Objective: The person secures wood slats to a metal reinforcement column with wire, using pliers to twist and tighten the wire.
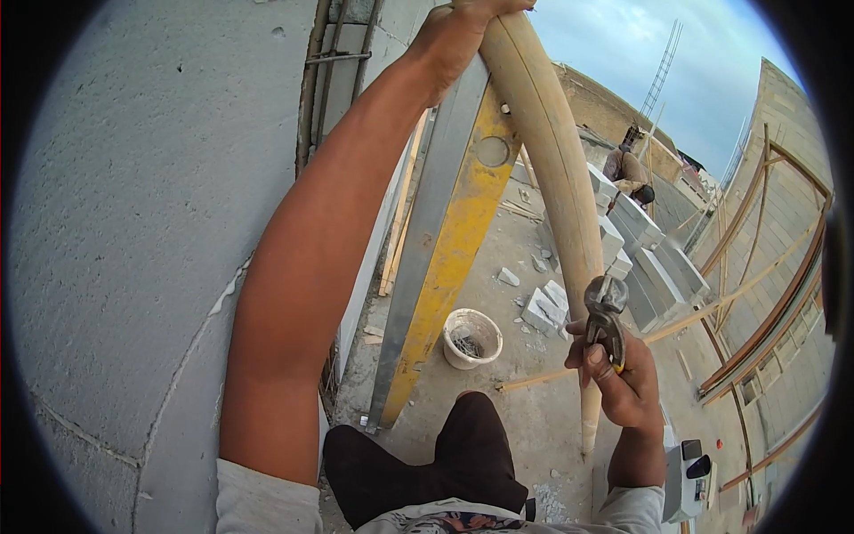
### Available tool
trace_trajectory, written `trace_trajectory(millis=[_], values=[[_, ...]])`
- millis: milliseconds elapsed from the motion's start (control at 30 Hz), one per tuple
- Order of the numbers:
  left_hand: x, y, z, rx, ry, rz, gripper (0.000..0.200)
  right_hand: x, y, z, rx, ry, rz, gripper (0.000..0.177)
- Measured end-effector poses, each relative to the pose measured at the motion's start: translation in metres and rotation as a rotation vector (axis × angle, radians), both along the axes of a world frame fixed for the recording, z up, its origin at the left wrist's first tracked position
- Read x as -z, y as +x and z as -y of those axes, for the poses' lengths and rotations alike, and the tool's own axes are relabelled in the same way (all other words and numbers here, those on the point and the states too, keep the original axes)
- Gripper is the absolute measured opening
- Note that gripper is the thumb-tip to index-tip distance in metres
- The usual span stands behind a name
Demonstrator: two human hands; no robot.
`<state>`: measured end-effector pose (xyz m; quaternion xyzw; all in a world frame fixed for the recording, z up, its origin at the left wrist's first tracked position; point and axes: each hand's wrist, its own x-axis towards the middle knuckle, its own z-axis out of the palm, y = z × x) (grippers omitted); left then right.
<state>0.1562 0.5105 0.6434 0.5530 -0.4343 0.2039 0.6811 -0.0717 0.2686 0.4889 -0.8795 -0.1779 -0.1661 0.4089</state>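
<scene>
dusty concrete floor (534, 418), white bucket (472, 338), loose white blocks (544, 309), stacked blocks (654, 258), thin timber strip (534, 381)

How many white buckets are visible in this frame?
1. The white round plastic bucket stands on the concrete floor between the yellow-and-grey metal level and the pale wooden pole gripped by the left hand. More may hide behind the grey block stacks.

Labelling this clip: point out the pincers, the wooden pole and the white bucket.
pincers (606, 301), head view, metal head
wooden pole (553, 151), head view, mid shaft
white bucket (457, 358), head view, outer wall
</scene>
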Motion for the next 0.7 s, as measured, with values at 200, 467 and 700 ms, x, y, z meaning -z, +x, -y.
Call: trace_trajectory(millis=[200,467,700], values=[[0.012,-0.043,0.003,-0.062,-0.081,0.029,0.090,-0.038,0.007,0.016,0.036,-0.381,0.295,0.021],[0.003,0.001,0.002,0.002,0.003,0.026,0.098,-0.080,0.014,0.017,0.288,-0.650,0.478,0.029],[0.003,-0.006,0.003,0.020,-0.006,0.033,0.101,-0.102,0.030,0.024,0.364,-0.623,0.603,0.027]])
